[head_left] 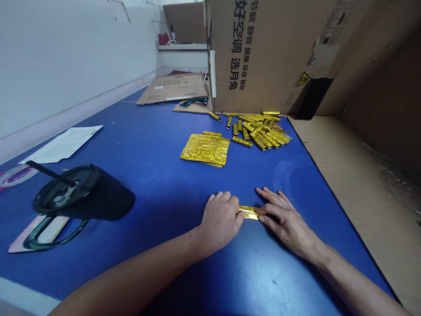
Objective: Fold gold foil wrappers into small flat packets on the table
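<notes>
A narrow gold foil strip [249, 213] lay flat on the blue table between the 2 hands, nearer the person than the gold pieces further up the table. The left hand [220, 218] was closed, its fingers pressed together and curled over the strip's left end, with the thumb hidden. The right hand [286, 218] had its fingers extended and slightly spread, their tips touching the strip's right end; whether they pinched it could not be told.

Further up the blue table [158, 175] lay a stack of flat gold foil sheets [204, 149], and just right of it a loose pile of folded gold foil strips [259, 131] against a large cardboard box [263, 57] printed with Chinese text. To the left, a black tumbler [85, 193] with a straw [49, 172] lay on its side on a pink-and-white card [36, 235]. A white paper sheet [62, 144] lay beyond it, and a flattened cardboard sheet [173, 87] lay at the table's far end.
</notes>
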Demonstrator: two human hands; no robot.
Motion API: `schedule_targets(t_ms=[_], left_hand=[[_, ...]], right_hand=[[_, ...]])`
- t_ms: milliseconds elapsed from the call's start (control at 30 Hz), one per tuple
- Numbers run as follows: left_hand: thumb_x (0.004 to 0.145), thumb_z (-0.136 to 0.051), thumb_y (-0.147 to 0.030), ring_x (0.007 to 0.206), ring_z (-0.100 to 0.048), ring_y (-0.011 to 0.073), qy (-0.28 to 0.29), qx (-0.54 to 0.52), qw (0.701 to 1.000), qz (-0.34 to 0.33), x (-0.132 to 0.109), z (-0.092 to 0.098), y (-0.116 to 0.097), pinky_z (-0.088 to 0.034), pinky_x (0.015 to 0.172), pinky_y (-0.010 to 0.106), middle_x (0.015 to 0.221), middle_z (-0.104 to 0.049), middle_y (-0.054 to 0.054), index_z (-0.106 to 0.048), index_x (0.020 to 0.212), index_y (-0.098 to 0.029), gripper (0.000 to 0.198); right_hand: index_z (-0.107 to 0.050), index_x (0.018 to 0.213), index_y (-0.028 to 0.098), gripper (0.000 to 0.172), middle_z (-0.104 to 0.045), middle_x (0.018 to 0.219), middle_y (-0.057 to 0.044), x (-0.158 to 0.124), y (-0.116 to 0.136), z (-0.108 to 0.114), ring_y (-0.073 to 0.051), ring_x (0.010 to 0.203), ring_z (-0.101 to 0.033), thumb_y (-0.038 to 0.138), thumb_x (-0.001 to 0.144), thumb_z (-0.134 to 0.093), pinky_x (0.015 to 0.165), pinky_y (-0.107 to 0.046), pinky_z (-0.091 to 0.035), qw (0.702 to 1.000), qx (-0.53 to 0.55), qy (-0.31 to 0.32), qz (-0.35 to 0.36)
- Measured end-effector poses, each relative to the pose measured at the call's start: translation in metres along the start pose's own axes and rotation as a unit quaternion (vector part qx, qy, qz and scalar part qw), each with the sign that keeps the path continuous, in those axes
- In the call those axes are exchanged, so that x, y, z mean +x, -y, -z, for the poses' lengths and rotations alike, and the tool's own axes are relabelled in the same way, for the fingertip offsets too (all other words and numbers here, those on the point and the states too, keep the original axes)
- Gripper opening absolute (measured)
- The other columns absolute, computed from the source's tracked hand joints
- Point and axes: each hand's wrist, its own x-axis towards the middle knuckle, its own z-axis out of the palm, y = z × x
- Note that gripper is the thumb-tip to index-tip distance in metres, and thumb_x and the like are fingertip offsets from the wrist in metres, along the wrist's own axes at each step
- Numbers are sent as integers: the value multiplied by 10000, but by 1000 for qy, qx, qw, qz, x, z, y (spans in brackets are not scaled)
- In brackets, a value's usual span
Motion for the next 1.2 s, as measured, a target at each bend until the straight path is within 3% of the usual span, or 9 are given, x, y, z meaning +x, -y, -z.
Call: schedule_targets(t_ms=[267,633,933,1200], left_hand=[[807,-494,-228,849,-429,186,-3,-59,998,-35,1,-1,5,-345,727,314,904,-503,15,-524,926,-216,123],[856,-399,-174,800,-415,164,8,-11,994,-110,-1,-6,6,-355,725,295,841,-481,25,-545,876,-188,148],[843,-432,-185,739,-412,152,-19,24,993,-115,-5,-6,5,-334,655,283,797,-464,11,-561,803,-213,138],[839,-449,-172,742,-410,155,-31,36,993,-112,-5,-6,2,-320,639,287,795,-474,18,-591,834,-215,148]], right_hand=[[-583,933,256,185,-421,1297,-74,1,3,3,-216,1227,-300,311,835,-436,982,-519,-216,1000,10,10,-14],[-544,1000,238,221,-434,1284,-92,2,4,4,-214,1219,-316,335,834,-434,990,-507,-219,1000,16,5,-24],[-535,1001,237,201,-412,1300,-92,0,3,2,-208,1231,-293,275,832,-434,978,-506,-243,1000,-1,-4,0],[-624,974,239,231,-441,1275,-119,-1,3,3,-237,1182,-373,285,836,-445,957,-491,-275,995,-78,-42,48]])
